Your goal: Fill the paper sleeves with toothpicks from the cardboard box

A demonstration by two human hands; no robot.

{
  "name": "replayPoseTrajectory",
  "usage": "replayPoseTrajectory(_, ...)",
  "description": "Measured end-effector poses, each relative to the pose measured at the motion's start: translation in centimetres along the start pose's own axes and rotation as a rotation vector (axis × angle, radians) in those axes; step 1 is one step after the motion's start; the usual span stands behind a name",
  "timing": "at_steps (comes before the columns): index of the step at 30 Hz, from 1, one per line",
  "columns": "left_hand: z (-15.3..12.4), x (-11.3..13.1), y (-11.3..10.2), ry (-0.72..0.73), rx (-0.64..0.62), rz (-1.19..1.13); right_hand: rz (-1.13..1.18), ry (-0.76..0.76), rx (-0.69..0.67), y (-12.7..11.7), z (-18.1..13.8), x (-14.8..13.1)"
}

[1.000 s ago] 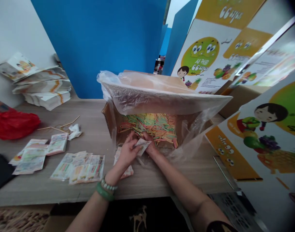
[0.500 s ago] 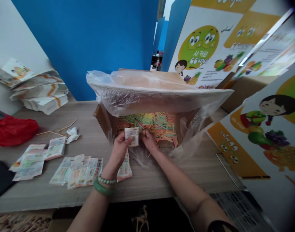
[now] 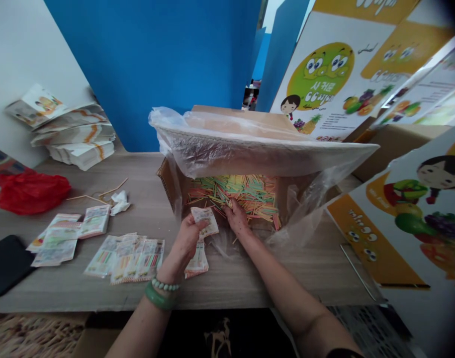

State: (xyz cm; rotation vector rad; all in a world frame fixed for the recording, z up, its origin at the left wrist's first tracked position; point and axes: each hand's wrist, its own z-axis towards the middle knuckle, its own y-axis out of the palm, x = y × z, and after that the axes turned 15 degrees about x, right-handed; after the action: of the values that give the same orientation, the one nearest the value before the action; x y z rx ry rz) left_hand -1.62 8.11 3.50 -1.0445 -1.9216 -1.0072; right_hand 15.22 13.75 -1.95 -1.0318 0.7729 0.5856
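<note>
Fingers of the left hand point(image 3: 188, 237): thumb and fingers pinched on a small printed packet point(image 3: 209, 222), flat and tilted, held just in front of the box mouth. Right hand point(image 3: 237, 218): fingertips down among the coloured sticks point(image 3: 245, 191); cannot tell whether they grip any.

Sticks: thin, straight, pink, green, yellow and orange, heaped loosely inside the cardboard box point(image 3: 166, 181). Obstruction: a raised flap, covered by the clear plastic liner point(image 3: 220, 151), overhangs the opening; crinkled film also drapes down at the right corner and over the front.

Below the left hand, more packets point(image 3: 198, 266) lie on the counter point(image 3: 294, 281), partly hidden by the wrist. Further left: an overlapping row of clear-fronted packets point(image 3: 132, 258) showing coloured strips; beyond them, a pile of packets point(image 3: 95, 220), a crumpled white tissue point(image 3: 120, 202), a knotted red plastic bag point(image 3: 35, 191) and a flat black object point(image 3: 7, 266).

Edges: counter front runs close to the torso; bare wood-grain surface right of the right forearm, bounded by a printed carton point(image 3: 376, 238). Smooth blue panel point(image 3: 156, 74) stands behind the box.
</note>
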Motion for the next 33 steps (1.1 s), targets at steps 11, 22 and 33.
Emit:
replayPoseTrajectory(11, 0.0, -0.1, 0.2, -0.015, -0.126, 0.028, 0.019, -0.061, -0.158, -0.4, 0.2, -1.1)
replayPoseTrajectory(22, -0.1, -0.4, 0.5, 0.016, -0.113, 0.066, -0.008, -0.046, 0.07, 0.2, 0.6, 0.1)
replayPoseTrajectory(33, 0.6, -1.1, 0.1, 0.031, -0.107, 0.069, -0.212, -0.246, 0.074, -2.0, 0.6, -1.8)
